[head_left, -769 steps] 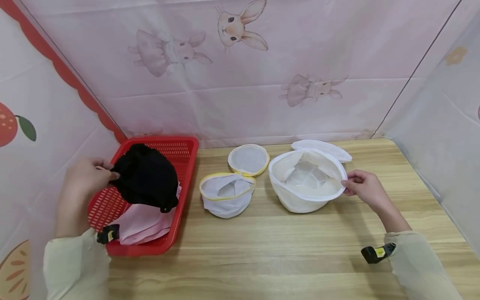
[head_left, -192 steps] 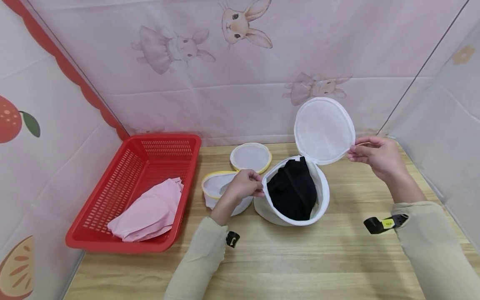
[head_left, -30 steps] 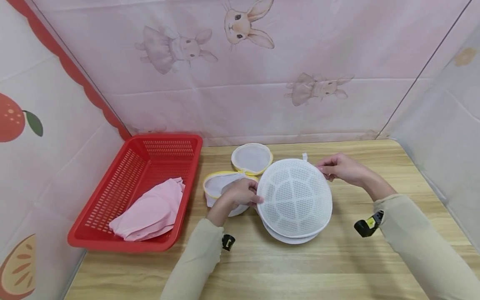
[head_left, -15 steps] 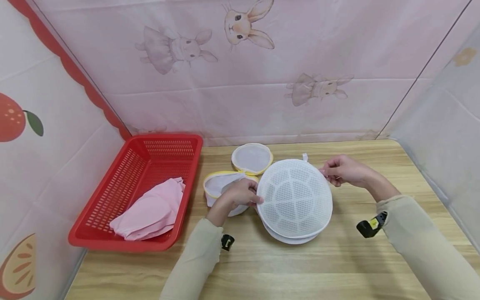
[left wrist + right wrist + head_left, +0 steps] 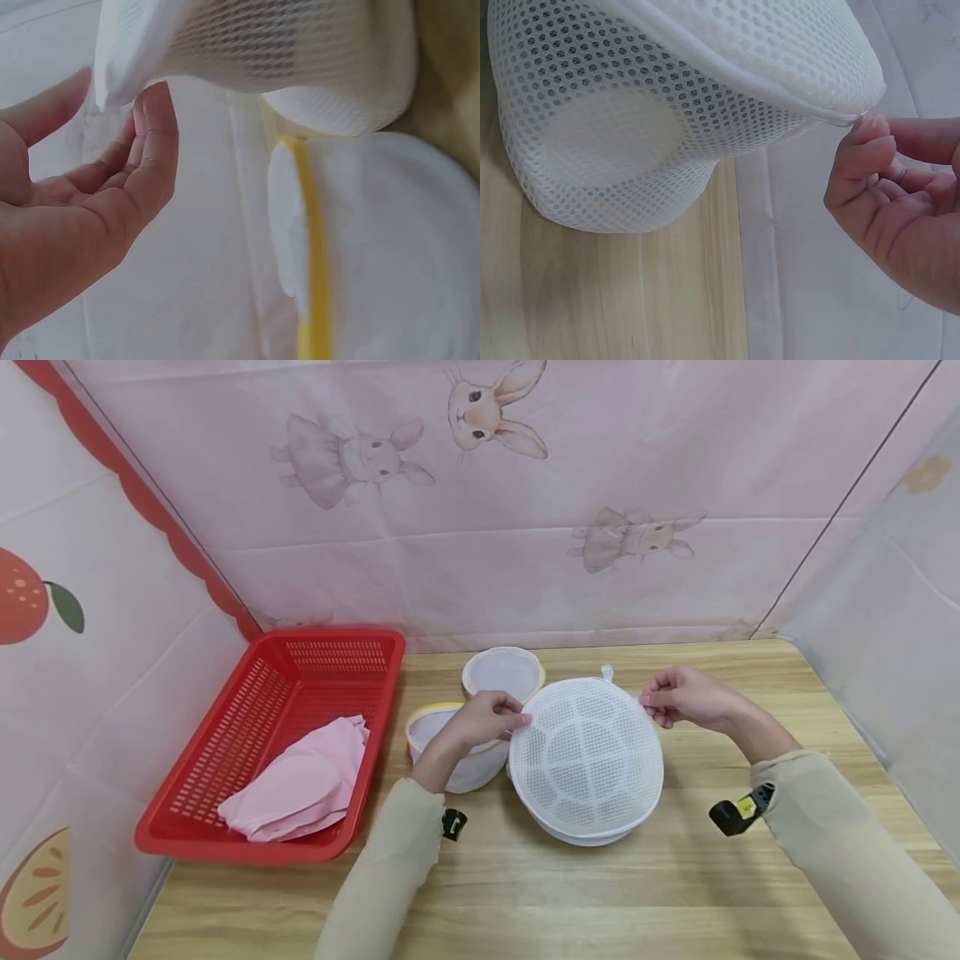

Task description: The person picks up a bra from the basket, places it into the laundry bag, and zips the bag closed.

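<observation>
A round white mesh laundry bag (image 5: 588, 760) sits on the table with its lid down over the opening. Something dark shows through its mesh (image 5: 577, 45) in the right wrist view. At the upper left of the rim, my left hand (image 5: 483, 727) holds the edge between thumb and fingers. My right hand (image 5: 686, 697) pinches the rim at the upper right, by the zipper edge, thumb and index finger together. A smaller white laundry bag (image 5: 476, 768) with yellow trim stands just left, partly behind my left hand, its lid (image 5: 504, 670) folded back.
On the left a red plastic basket (image 5: 247, 743) holds folded pink cloth (image 5: 300, 785). The wooden table (image 5: 525, 902) ends at a pink rabbit-print curtain (image 5: 480, 568) behind. A small white tab (image 5: 607, 672) sticks up behind the large bag.
Black garment went from my left hand into the large bag, whose lid then came down. In the last half second my left hand slid up along the rim; my right hand barely moved.
</observation>
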`<action>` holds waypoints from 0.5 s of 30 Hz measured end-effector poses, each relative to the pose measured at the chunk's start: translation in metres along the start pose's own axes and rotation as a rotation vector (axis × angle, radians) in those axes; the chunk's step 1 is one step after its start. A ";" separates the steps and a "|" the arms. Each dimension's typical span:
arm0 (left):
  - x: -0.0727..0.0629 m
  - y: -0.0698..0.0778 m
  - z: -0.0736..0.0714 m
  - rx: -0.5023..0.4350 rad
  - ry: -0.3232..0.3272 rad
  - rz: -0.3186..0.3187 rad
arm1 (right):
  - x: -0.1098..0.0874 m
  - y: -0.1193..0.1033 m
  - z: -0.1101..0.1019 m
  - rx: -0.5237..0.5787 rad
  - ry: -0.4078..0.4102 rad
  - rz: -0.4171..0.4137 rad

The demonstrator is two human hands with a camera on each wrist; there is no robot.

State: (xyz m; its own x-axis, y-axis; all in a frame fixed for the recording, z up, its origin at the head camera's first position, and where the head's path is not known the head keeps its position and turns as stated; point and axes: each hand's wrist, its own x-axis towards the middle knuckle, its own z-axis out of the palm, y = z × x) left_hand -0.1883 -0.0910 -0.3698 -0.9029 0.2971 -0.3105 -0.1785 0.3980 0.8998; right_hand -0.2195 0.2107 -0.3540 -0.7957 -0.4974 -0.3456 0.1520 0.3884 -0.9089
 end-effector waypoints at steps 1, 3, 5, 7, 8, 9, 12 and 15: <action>0.002 0.003 -0.001 0.012 0.002 0.004 | 0.000 -0.001 0.000 0.001 0.000 -0.002; 0.007 0.010 -0.002 0.046 0.005 0.011 | -0.001 -0.004 0.001 0.005 -0.002 -0.006; 0.012 0.017 -0.003 0.076 0.002 0.019 | -0.003 -0.008 0.002 0.004 -0.004 -0.012; 0.015 0.023 -0.003 0.116 0.004 0.026 | -0.004 -0.011 0.003 0.002 -0.004 -0.024; 0.017 0.026 -0.003 0.137 0.005 0.034 | -0.005 -0.013 0.003 0.002 -0.006 -0.029; 0.018 0.029 -0.002 0.158 0.004 0.043 | -0.005 -0.015 0.004 0.000 -0.008 -0.034; 0.020 0.037 0.000 0.223 -0.012 0.073 | -0.005 -0.019 0.006 -0.012 -0.011 -0.053; 0.023 0.041 0.004 0.259 -0.033 0.095 | -0.005 -0.023 0.007 -0.024 -0.011 -0.064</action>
State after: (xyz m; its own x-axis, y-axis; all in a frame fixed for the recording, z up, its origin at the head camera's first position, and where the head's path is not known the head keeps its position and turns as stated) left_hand -0.2148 -0.0645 -0.3407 -0.8971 0.3700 -0.2416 0.0164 0.5743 0.8185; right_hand -0.2146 0.1987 -0.3333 -0.7966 -0.5308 -0.2893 0.0861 0.3740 -0.9234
